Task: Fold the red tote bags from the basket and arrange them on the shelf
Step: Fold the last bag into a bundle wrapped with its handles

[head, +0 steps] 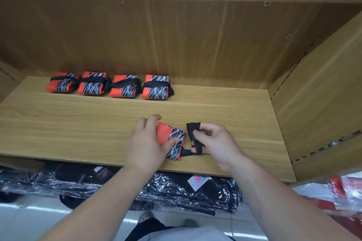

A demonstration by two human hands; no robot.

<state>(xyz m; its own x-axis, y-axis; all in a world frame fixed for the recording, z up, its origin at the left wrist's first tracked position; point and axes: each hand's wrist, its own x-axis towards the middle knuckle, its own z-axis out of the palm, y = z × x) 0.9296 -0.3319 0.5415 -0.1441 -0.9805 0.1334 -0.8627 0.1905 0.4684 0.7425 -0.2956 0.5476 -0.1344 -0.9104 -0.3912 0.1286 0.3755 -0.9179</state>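
Four folded bags are seen lined up at the back left of the wooden shelf (225, 111), each bound with a black strap: the first bag (62, 84), the second bag (92, 83), the third bag (123, 86), the fourth bag (156, 87). Nearer the front edge, a fifth bag (172, 139), red with a black scribbled panel, is pinned down by the left hand (146, 146), fingers closed over it. Just to its right, its black strap (193, 133) is pinched and looped in the right hand (214, 141), fingers closed on it.
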